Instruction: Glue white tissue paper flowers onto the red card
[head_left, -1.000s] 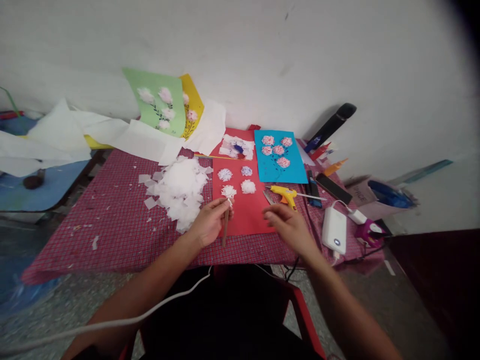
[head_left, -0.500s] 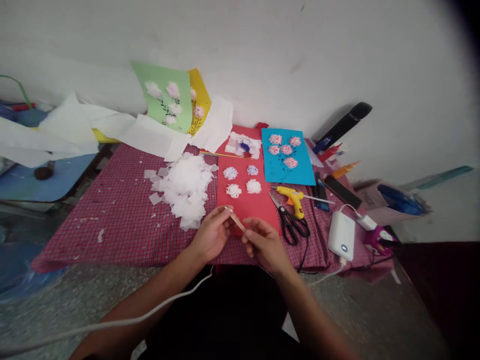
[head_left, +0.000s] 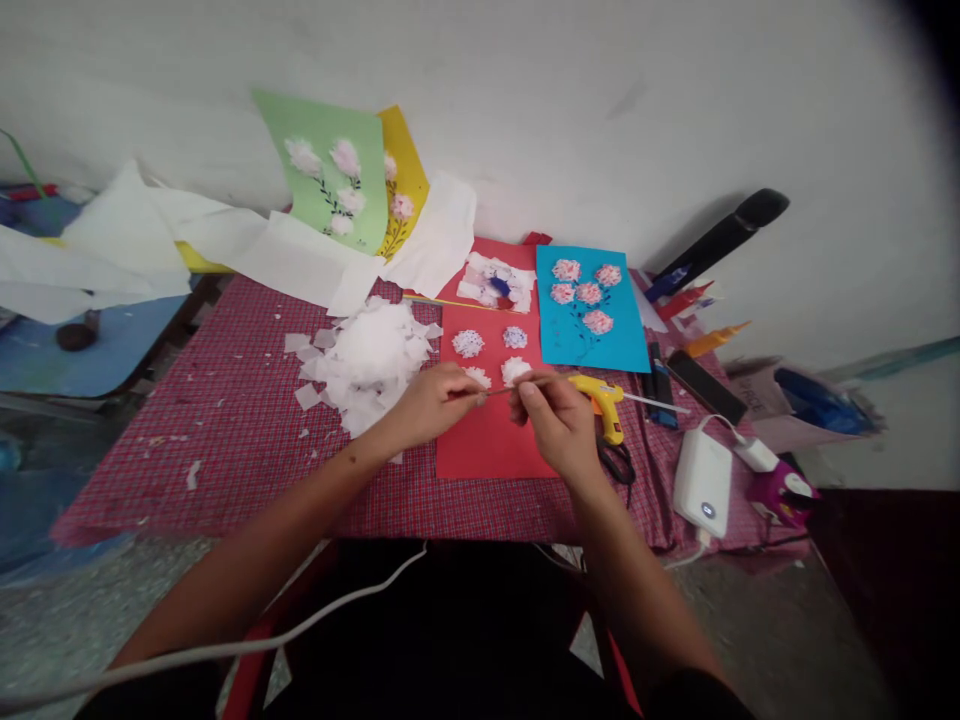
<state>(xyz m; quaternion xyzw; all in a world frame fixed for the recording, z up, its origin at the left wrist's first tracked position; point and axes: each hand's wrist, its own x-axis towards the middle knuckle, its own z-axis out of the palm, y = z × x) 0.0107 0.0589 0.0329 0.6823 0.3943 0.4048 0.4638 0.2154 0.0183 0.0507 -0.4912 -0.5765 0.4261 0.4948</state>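
Over the red sheet (head_left: 487, 450), a thin wooden craft stick (head_left: 498, 391) is held level, seen nearly edge-on. My left hand (head_left: 439, 402) is closed in a pinch at its left end. My right hand (head_left: 561, 420) grips the other end between thumb and fingers. Four-petal detail is too small to read on the white tissue-paper flower (head_left: 515, 371) just behind the stick; another white flower (head_left: 478, 378) is partly covered by my left fingers. Two purple-speckled flowers, one at left (head_left: 468, 344) and one at right (head_left: 514, 337), lie farther back on the sheet.
A pile of white tissue squares (head_left: 375, 360) lies left. At right are a blue flower card (head_left: 592, 345), yellow glue gun (head_left: 611, 410), partly hidden scissors (head_left: 616, 462), a phone (head_left: 706, 385) and a white power bank (head_left: 703, 482). Green (head_left: 315, 120) and yellow cards lean on the wall.
Both hands have moved up and away from me over the red sheet with the stick. The stick has turned from slanted to nearly level, and my right hand now covers part of the scissors.
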